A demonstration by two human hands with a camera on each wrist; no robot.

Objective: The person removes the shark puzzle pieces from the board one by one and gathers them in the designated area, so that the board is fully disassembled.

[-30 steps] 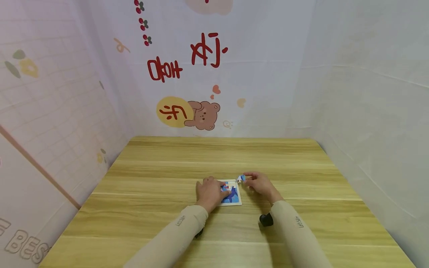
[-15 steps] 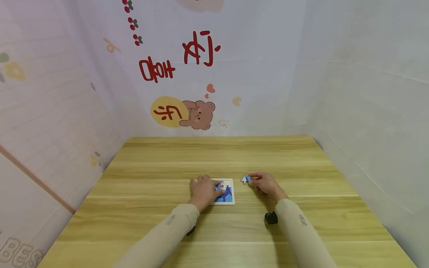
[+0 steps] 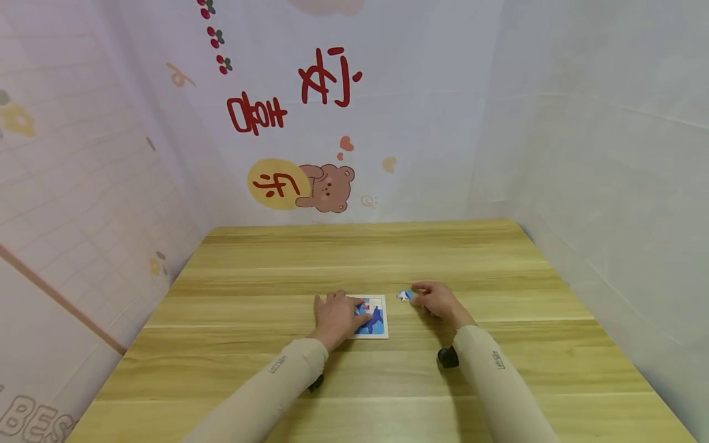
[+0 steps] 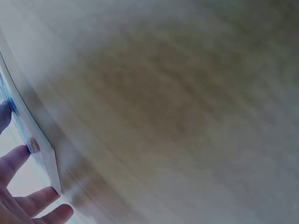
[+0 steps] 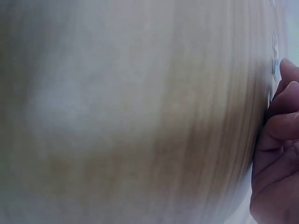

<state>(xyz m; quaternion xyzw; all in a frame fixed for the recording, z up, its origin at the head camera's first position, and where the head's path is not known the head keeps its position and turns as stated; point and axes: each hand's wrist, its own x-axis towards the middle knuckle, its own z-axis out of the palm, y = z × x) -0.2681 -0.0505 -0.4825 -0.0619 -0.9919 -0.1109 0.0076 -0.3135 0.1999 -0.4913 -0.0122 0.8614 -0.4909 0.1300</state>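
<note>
Left hand (image 3: 335, 320): fingers spread, thumb and forefinger resting on a puzzle board (image 3: 379, 321) with a blue picture and pale frame, flat on the bench (image 3: 249, 307). Just beyond the board's right edge, apart from it: a blue and white puzzle piece (image 3: 403, 296). Right hand (image 3: 439, 300): fingers bent, tips at the piece's right side; cannot tell whether they pinch it.

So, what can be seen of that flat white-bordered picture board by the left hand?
The thin white-bordered picture board looks like card or wood. Its blue picture shows a darker, dolphin-like animal, some red and a pale patch near the upper right corner. It lies on the yellowish wood-grain tabletop; the bare left hand touches it and hides its left part.
</note>
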